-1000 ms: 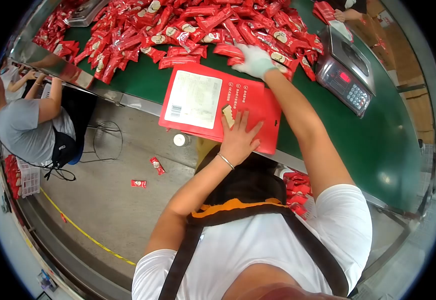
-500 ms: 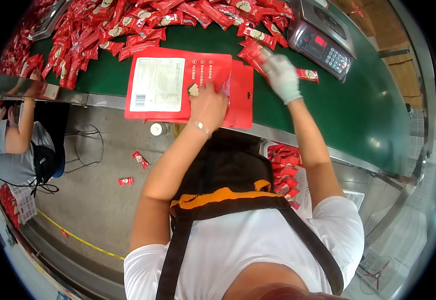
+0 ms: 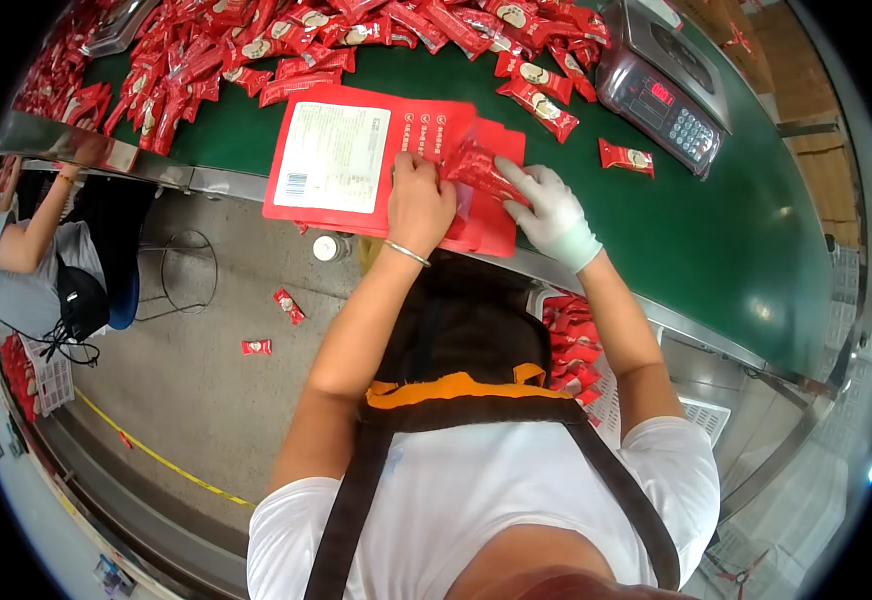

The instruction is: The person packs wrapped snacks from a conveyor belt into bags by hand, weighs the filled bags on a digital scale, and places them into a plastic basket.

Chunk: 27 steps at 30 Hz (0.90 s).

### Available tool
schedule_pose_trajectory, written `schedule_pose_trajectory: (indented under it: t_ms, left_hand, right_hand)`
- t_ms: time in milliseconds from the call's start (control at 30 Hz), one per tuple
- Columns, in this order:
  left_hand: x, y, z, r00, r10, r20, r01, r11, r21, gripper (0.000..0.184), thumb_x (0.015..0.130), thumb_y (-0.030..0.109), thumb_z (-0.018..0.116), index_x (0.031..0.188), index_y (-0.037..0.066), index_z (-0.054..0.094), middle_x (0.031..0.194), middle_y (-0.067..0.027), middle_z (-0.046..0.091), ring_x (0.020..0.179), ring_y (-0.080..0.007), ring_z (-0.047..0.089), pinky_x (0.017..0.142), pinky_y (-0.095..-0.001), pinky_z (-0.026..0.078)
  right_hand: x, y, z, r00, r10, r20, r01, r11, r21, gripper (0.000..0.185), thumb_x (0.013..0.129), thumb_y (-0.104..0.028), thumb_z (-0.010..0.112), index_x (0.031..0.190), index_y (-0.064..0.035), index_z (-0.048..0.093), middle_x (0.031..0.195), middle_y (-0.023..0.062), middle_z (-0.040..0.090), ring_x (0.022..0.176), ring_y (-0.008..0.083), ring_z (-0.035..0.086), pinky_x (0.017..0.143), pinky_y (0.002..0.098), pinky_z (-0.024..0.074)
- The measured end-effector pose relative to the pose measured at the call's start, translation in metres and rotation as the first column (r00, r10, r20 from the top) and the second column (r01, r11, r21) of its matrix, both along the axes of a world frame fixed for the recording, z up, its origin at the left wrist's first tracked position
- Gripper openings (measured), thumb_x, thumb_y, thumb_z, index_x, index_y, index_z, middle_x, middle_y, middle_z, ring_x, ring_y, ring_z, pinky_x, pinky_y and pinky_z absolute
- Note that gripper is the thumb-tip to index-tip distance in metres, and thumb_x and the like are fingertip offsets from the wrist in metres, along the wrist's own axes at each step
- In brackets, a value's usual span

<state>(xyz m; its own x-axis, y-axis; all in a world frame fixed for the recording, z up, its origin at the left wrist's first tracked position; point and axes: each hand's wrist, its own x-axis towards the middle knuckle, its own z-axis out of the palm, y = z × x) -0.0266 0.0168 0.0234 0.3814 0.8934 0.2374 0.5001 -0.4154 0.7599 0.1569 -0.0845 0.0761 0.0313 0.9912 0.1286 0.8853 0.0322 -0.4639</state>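
A red printed pouch (image 3: 291,195) with a white label panel lies on a green work surface, on top of other red pouches (image 3: 501,238). My left hand (image 3: 421,208), bare and with a bracelet at the wrist, is closed on the pouch near its right side, fingers curled at the edge. My right hand (image 3: 556,218) wears a pale glove and grips a red snack packet (image 3: 481,170) right by that edge. Whether the packet's left end is inside the pouch, I cannot tell. More than one packet may be in the gloved fingers.
Many loose red packets (image 3: 356,32) are heaped along the back. A digital scale (image 3: 671,115) stands at right, with a single packet (image 3: 626,158) before it. Below are a metal table edge (image 3: 226,183), a white-lidded container (image 3: 326,248) and fallen packets (image 3: 289,306). Another person (image 3: 31,260) works at left.
My right hand has moved left and down from the loose packets to the pouch, bringing a red packet along. My left hand stays on the pouch. The whole view has shifted slightly.
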Motion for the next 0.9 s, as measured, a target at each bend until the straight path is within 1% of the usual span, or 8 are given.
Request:
schedule_pose_trajectory:
  t_ms: [167, 267, 367, 467, 533, 600, 800, 900]
  left_hand:
    - [0.01, -0.003, 0.003, 0.951, -0.141, 0.275, 0.121, 0.989, 0.086, 0.01, 0.081, 0.003, 0.055, 0.078, -0.006, 0.058, 0.125, -0.0249, 0.053, 0.108, -0.042, 0.054, 0.095, -0.0462, 0.043]
    - [0.049, -0.026, 0.028, 0.899, -0.305, 0.315, 0.218, 0.935, 0.281, 0.009, 0.082, 0.004, 0.056, 0.079, -0.002, 0.051, 0.134, -0.0243, 0.049, 0.124, -0.0425, 0.045, 0.111, -0.0546, 0.026]
    - [0.072, -0.035, 0.05, 0.894, -0.397, 0.206, 0.324, 0.893, 0.314, 0.011, 0.085, 0.008, 0.058, 0.088, -0.001, 0.054, 0.135, -0.0237, 0.05, 0.125, -0.0395, 0.047, 0.111, -0.0594, 0.027]
    - [0.046, 0.04, 0.057, 0.915, -0.402, 0.019, 0.396, 0.907, 0.147, 0.039, 0.09, 0.02, 0.054, 0.127, 0.008, 0.058, 0.13, -0.0166, 0.057, 0.125, -0.0339, 0.05, 0.105, -0.0589, 0.033]
    - [0.027, 0.102, 0.021, 0.914, -0.316, -0.255, 0.392, 0.852, 0.348, 0.033, 0.088, 0.022, 0.058, 0.119, 0.014, 0.065, 0.115, -0.0093, 0.065, 0.111, -0.0272, 0.056, 0.098, -0.048, 0.035]
    - [0.011, 0.134, 0.026, 0.688, -0.456, -0.565, 0.565, 0.824, 0.022, 0.023, 0.087, 0.023, 0.06, 0.106, 0.014, 0.068, 0.103, -0.0065, 0.067, 0.104, -0.0231, 0.057, 0.096, -0.0411, 0.032]
    - [-0.016, 0.155, 0.005, 0.783, -0.397, -0.478, 0.495, 0.864, 0.094, 0.012, 0.086, 0.019, 0.061, 0.094, 0.013, 0.066, 0.094, -0.005, 0.065, 0.099, -0.02, 0.058, 0.097, -0.0428, 0.031]
    - [-0.036, 0.114, 0.022, 0.919, -0.097, -0.383, 0.213, 0.939, 0.272, 0.032, 0.088, 0.017, 0.057, 0.12, 0.013, 0.06, 0.13, -0.01, 0.056, 0.128, -0.0281, 0.046, 0.111, -0.0547, 0.021]
  right_hand:
    - [0.004, 0.014, -0.01, 0.98, 0.181, 0.077, -0.18, 0.983, -0.019, 0.061, 0.081, -0.011, 0.067, 0.139, -0.0202, 0.052, 0.1, 0.0158, 0.059, 0.09, 0.0357, 0.06, 0.081, 0.045, 0.0522]
    - [-0.003, 0.049, -0.031, 0.859, 0.38, 0.342, -0.19, 0.858, -0.477, 0.054, 0.08, -0.016, 0.068, 0.133, -0.0128, 0.055, 0.107, 0.0184, 0.061, 0.096, 0.0385, 0.059, 0.084, 0.0456, 0.0515]
    - [-0.003, 0.056, -0.053, 0.948, 0.221, -0.229, -0.264, 0.948, -0.18, 0.051, 0.08, -0.017, 0.068, 0.13, -0.012, 0.056, 0.107, 0.0185, 0.061, 0.097, 0.0387, 0.059, 0.084, 0.0456, 0.0514]
    - [-0.005, 0.072, -0.082, 0.864, 0.118, -0.489, -0.217, 0.964, -0.15, 0.049, 0.08, -0.017, 0.068, 0.128, -0.0113, 0.057, 0.108, 0.0185, 0.062, 0.098, 0.0388, 0.06, 0.084, 0.0456, 0.0514]
    - [-0.005, 0.075, -0.087, 0.836, 0.082, -0.543, -0.198, 0.967, -0.159, 0.047, 0.08, -0.018, 0.068, 0.126, -0.0108, 0.058, 0.109, 0.0186, 0.062, 0.098, 0.0389, 0.06, 0.084, 0.0456, 0.0514]
    - [-0.003, 0.072, -0.088, 0.817, 0.063, -0.574, -0.19, 0.968, -0.164, 0.046, 0.08, -0.018, 0.068, 0.124, -0.0103, 0.058, 0.109, 0.0187, 0.062, 0.099, 0.0389, 0.06, 0.084, 0.0456, 0.0514]
    - [-0.008, 0.07, -0.1, 0.76, 0.02, -0.65, -0.155, 0.976, -0.152, 0.041, 0.081, -0.019, 0.068, 0.12, -0.0088, 0.06, 0.111, 0.0188, 0.063, 0.1, 0.0392, 0.06, 0.085, 0.0456, 0.0514]
    - [-0.007, 0.07, -0.105, 0.739, 0.011, -0.673, -0.152, 0.977, -0.151, 0.039, 0.081, -0.02, 0.068, 0.117, -0.0081, 0.061, 0.112, 0.0189, 0.063, 0.101, 0.0393, 0.06, 0.085, 0.0457, 0.0514]
